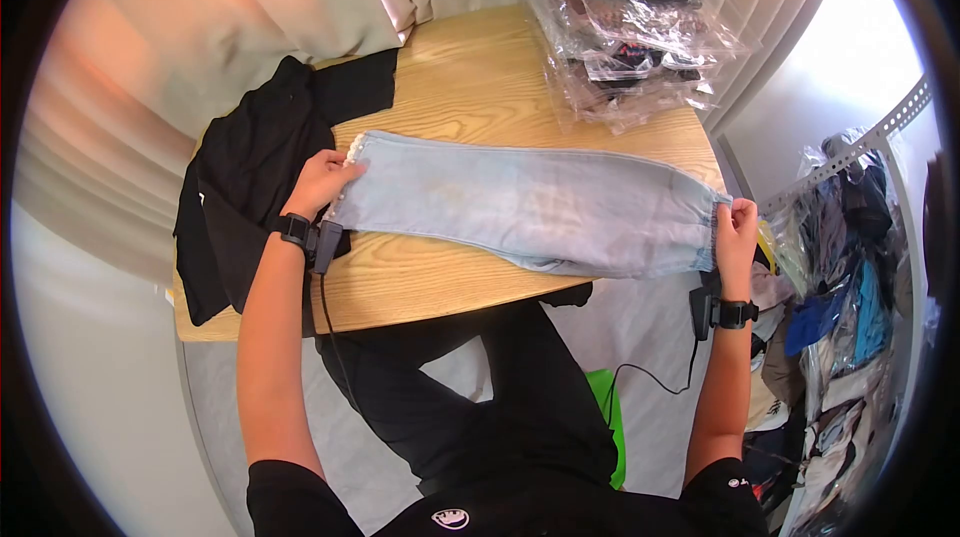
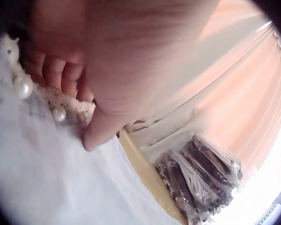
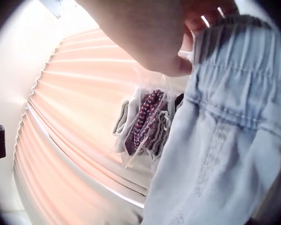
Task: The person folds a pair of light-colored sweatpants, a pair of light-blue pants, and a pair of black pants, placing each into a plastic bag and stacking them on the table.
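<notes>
Light-blue denim pants (image 1: pixel 530 205), folded lengthwise, stretch across the table between both hands. At the hem end, my left hand (image 1: pixel 322 180) pinches the edge, thumb on top of the cloth. Cream lace and pearl trim (image 2: pixel 59 114) runs along that hem in the left wrist view. My right hand (image 1: pixel 737 242) grips the gathered elastic waistband (image 3: pixel 243 54) at the other end, past the table's right edge. The right wrist view has the waistband raised upright, with the fingers partly hidden behind it. Pale brownish patches show on the denim.
A black garment (image 1: pixel 262 167) lies crumpled on the left of the wooden table (image 1: pixel 455 57). Clothes in clear plastic bags (image 1: pixel 640 47) are stacked at the back right. Beyond the right hand stands a metal rack (image 1: pixel 890 137) beside more bagged clothes. Curtains (image 1: pixel 230 17) hang behind.
</notes>
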A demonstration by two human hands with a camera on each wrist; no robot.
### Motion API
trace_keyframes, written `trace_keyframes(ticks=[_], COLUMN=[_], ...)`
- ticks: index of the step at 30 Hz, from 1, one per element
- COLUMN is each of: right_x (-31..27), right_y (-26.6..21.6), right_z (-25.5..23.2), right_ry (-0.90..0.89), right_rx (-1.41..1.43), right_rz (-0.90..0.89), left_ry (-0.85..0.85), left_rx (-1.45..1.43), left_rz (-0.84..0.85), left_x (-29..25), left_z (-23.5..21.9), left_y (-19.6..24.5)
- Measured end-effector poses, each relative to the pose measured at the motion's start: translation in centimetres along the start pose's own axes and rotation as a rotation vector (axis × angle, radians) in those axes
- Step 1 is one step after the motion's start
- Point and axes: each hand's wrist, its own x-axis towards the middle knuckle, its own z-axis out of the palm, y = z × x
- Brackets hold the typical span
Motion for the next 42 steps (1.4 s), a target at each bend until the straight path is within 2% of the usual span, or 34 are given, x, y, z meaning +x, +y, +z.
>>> trace_keyframes(ticks=[2, 3, 4, 6, 7, 8, 9, 10, 11, 12, 14, 16, 18, 20, 22, 23, 25, 26, 28, 29, 31, 33, 34, 35, 36, 37, 38, 39, 41, 42], right_x=[-0.5, -0.9, -1.2, -2.0, -2.6, -3.6, -4.6, -5.9, -6.4, -6.7, -7.1, -6.9, -5.8, -4.5, -3.0, -2.3, -0.8, -0.4, -1.2, -1.8, -3.6, -5.6, -7.3, -8.7, -10.4, -11.8, -13.0, -13.6, -14.5, -14.7], right_y=[-0.7, -1.2, -0.6, 0.8, 0.7, -0.2, -1.2, -2.4, -2.1, -2.3, -2.2, -1.5, -0.6, -0.9, -2.1, -2.5, -4.3, -6.6, -12.8, -15.0, -18.5, -19.2, -20.0, -19.6, -20.2, -19.8, -18.1, -17.9, -17.4, -16.6], right_z=[-0.5, -0.7, -1.2, -2.7, -2.9, -2.9, -2.9, -2.6, -2.4, -2.3, -2.2, -2.2, -3.4, -4.5, -6.3, -6.9, -7.7, -7.5, -5.2, -3.8, -0.6, 3.6, 6.0, 8.5, 10.3, 12.1, 13.4, 13.3, 12.8, 11.8], right_ry=[0.015, 0.034, 0.032, -0.132, -0.133, -0.153, -0.171, -0.194, -0.242, -0.282, -0.323, -0.176, -0.084, 0.011, 0.099, 0.094, 0.220, 0.212, 0.263, 0.251, 0.253, 0.175, 0.090, -0.072, -0.321, -0.506, -0.644, -0.637, -0.700, -0.707], right_rx=[-0.051, -0.103, -0.100, -0.241, -0.240, -0.155, -0.070, 0.201, 0.295, 0.386, 0.480, 0.499, 0.646, 0.788, 0.877, 0.868, 0.746, 0.733, 0.498, 0.486, 0.231, 0.110, -0.083, -0.021, -0.017, -0.037, -0.164, -0.170, -0.130, -0.122], right_rz=[-0.019, -0.037, -0.040, 0.071, 0.067, 0.249, 0.430, 0.588, 0.646, 0.673, 0.698, 0.561, 0.529, 0.508, 0.502, 0.504, 0.309, 0.307, -0.040, -0.047, -0.266, -0.469, -0.567, -0.598, -0.524, -0.508, -0.575, -0.566, -0.676, -0.618], left_ry=[-0.112, -0.108, -0.079, -0.043, 0.098, 0.235, 0.234, 0.263, 0.299, 0.298, 0.251, 0.210, 0.175, 0.218, 0.147, 0.072, 0.006, 0.004, 0.020, 0.021, 0.050, 0.055, 0.061, 0.053, 0.064, 0.074, 0.065, 0.070, 0.065, 0.063], left_rx=[0.112, 0.112, 0.200, 0.284, 0.174, 0.063, 0.059, 0.024, -0.006, 0.114, 0.066, 0.017, 0.093, 0.340, 0.508, 0.461, 0.458, 0.447, 0.450, 0.435, 0.390, 0.389, 0.394, 0.393, 0.372, 0.350, 0.347, 0.334, 0.313, 0.296], left_rz=[-0.043, -0.045, -0.001, 0.041, 0.124, 0.207, 0.206, 0.225, 0.245, 0.151, 0.103, 0.051, 0.281, 0.454, 0.492, 0.508, 0.561, 0.551, 0.586, 0.576, 0.557, 0.555, 0.563, 0.568, 0.564, 0.561, 0.569, 0.568, 0.575, 0.567], left_x=[0.1, 0.0, -0.1, 0.0, 0.1, 0.2, 0.2, 0.2, 0.4, 0.7, 0.3, -0.5, -2.6, -7.0, -11.4, -13.5, -15.9, -16.2, -16.4, -16.1, -15.9, -16.1, -16.0, -16.0, -16.0, -15.9, -15.9, -16.0, -15.9, -15.9], left_z=[-0.2, -0.3, -0.2, 0.2, 0.7, 1.1, 1.3, 1.8, 1.9, 2.0, 2.0, 2.0, 2.0, 2.6, 4.0, 4.7, 6.3, 6.5, 6.8, 6.9, 7.0, 7.0, 6.9, 6.9, 6.8, 6.8, 6.8, 6.7, 6.6, 6.5], left_y=[-0.4, -0.5, -0.6, -0.8, -1.1, -1.2, -1.0, -0.9, -0.8, -1.0, -0.2, -0.2, -0.4, 0.1, 0.6, 1.5, 1.5, 1.7, 2.0, 2.0, 1.9, 1.7, 1.7, 1.7, 1.7, 1.7, 1.7, 1.7, 1.9, 1.9])
